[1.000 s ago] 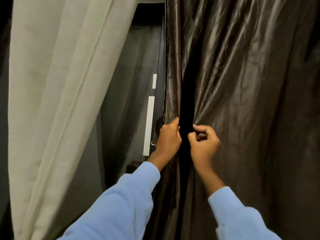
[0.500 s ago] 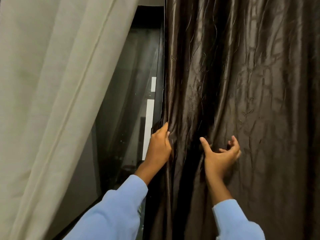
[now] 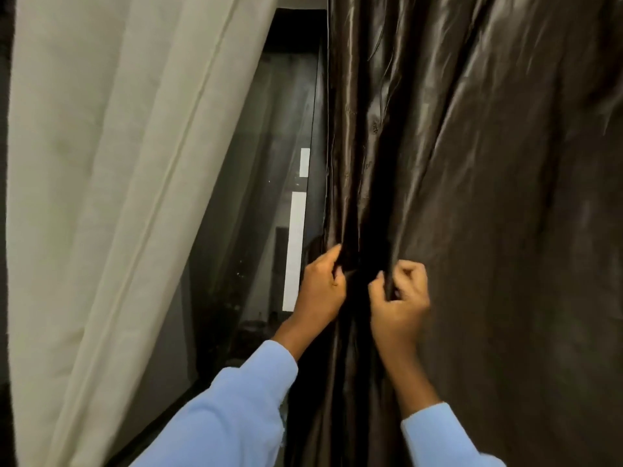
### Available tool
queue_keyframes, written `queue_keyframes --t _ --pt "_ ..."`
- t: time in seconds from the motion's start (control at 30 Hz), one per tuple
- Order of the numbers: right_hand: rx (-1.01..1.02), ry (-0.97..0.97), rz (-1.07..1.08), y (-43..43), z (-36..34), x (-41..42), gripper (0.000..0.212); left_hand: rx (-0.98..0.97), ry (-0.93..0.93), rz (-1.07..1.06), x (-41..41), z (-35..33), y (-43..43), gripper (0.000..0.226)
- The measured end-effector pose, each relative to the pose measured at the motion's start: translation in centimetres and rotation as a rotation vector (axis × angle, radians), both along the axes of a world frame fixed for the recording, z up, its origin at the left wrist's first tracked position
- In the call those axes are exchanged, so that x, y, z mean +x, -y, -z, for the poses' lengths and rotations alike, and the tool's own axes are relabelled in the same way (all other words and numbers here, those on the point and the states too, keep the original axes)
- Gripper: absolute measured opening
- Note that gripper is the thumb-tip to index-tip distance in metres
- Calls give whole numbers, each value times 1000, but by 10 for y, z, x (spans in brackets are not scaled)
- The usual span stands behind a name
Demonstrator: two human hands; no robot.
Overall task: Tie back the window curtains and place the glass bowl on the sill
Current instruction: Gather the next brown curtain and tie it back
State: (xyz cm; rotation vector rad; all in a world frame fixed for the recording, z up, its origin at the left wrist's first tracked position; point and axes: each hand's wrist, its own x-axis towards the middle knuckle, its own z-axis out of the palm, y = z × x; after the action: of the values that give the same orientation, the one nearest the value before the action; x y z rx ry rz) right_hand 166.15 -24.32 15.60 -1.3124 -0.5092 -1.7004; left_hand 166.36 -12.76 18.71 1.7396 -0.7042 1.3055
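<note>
Satin-brown curtain (image 3: 472, 163) bunched at near centre; our left hand (image 3: 322, 291) and right hand (image 3: 401, 305) both grip its folds. Cream curtain (image 3: 118, 163) hangs left.

**Both hands up, side by side, fingers curled**

Left hand (image 3: 320, 291): the arm reaches up from bottom centre, with the light blue left sleeve (image 3: 236, 409) down to the wrist. The back of the hand faces the camera, and thumb and fingers are closed round a fold of the dark curtain (image 3: 472, 197).

Right hand (image 3: 399, 305): just beside the left at about the same height, a narrow gap between them. The forearm is bare above the right cuff (image 3: 435, 429). The fingers curl in toward the palm and pinch another fold. Slight blur.
</note>
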Motion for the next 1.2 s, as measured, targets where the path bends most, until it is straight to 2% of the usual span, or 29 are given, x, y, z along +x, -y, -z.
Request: queue_keyframes --t 0.13,0.3,0.47,0.67,0.83,0.97,1.03,1.1,1.2 --pt "-221 -133 55 -10 -8 10 11 23 16 38 0 0 2 32" --pt "-295 -221 91 -3 -6 16 17 32 10 65 1 0 6 18" --pt "-352 -268 129 1 -1 17 25 53 2 79 -7 -8 22 37" --pt "-399 -232 130 10 6 13 20 75 -17 -48 -3 -14 37 37" --pt "-344 -292 103 20 12 14 6 136 -21 -190 -11 -13 54 34" --pt "-539 -320 103 36 9 8 8 215 -95 -365 -13 -22 62 23" --pt "-607 -372 183 53 8 3 6 277 -116 -429 -11 -24 68 17" --pt "-534 -310 300 75 8 -2 21 322 -118 -442 -8 -23 75 11" --pt "-200 -186 411 112 4 -11 29 333 -128 -482 -1 -18 75 9"
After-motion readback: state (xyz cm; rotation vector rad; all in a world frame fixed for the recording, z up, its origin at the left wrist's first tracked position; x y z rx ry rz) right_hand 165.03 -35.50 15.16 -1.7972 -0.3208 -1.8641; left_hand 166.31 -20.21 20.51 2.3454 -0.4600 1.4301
